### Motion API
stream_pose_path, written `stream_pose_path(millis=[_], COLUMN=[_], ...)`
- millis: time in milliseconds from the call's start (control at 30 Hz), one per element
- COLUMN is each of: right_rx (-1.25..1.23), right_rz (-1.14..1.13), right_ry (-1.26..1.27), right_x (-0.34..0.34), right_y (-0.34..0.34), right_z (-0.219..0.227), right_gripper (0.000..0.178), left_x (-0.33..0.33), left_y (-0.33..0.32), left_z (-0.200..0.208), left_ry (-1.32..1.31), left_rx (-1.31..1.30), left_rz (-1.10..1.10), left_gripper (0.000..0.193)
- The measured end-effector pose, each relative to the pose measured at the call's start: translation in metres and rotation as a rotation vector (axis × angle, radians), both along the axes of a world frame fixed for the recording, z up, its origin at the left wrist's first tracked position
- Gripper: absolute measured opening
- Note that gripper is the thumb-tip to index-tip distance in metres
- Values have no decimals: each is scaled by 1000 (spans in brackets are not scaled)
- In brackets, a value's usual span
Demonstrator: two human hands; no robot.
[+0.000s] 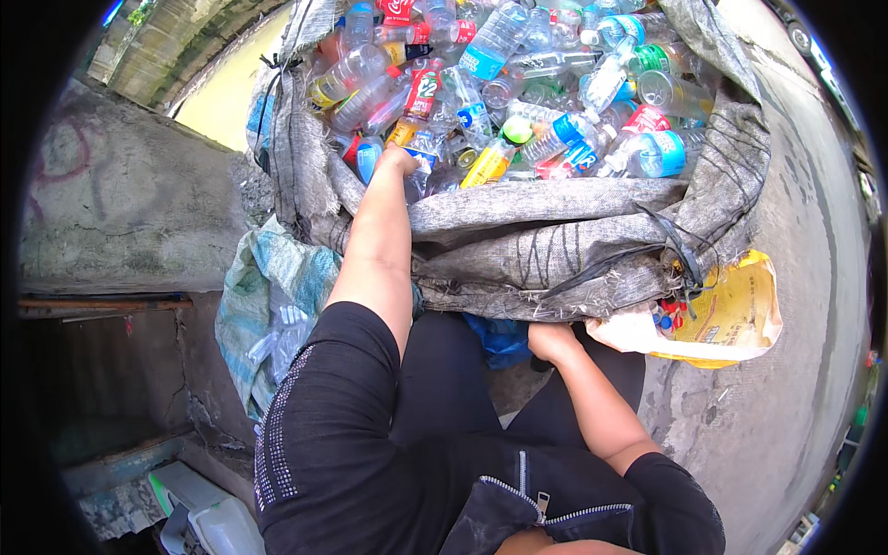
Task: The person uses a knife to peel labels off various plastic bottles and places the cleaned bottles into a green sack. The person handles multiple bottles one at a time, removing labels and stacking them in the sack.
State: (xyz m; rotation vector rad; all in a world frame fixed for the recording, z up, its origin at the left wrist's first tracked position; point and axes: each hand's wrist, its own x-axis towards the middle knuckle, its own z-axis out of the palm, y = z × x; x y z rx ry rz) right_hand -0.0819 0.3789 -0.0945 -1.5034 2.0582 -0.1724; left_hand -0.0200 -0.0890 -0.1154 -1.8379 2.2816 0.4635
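The big grey woven-fabric sack (546, 199) gapes at the far side, full of clear plastic bottles with coloured labels (490, 42); the bare left hand (400, 159) reaches into the heap's near left, fingers mostly hidden, so I cannot tell its grip; the bare right hand (553, 340), well apart below the near rim, hides its fingers too; a bottle probably comes free best gripped mid-body and lifted straight up, without dragging neighbours.

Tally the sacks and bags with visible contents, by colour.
Grey sack, holding bottles: 1
Blue-green sack, holding clear plastic: 1
Yellow-and-white bag, holding small red and blue pieces: 1
Total: 3
Left out: blue plastic below the grey sack, contents unseen.
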Motion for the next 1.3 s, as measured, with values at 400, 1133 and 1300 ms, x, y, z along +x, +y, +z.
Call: stream_pose_path(millis=[400,1133,1300], right_rx=[-605,-1100,-1128], right_rz=[-545,-481,-444], right_ry=[-948,-799,-643], right_x=[-9,80,80], right_y=[-35,2,10], right_z=[163,212,201], right_gripper=[54,23,19], left_x=[16,113,111], left_y=[129,285,307], left_z=[199,273,260], left_ry=[1658,1120,1040], left_rx=[233,-710,-760], left_rz=[-92,-354,-418], left_gripper=[23,26,27])
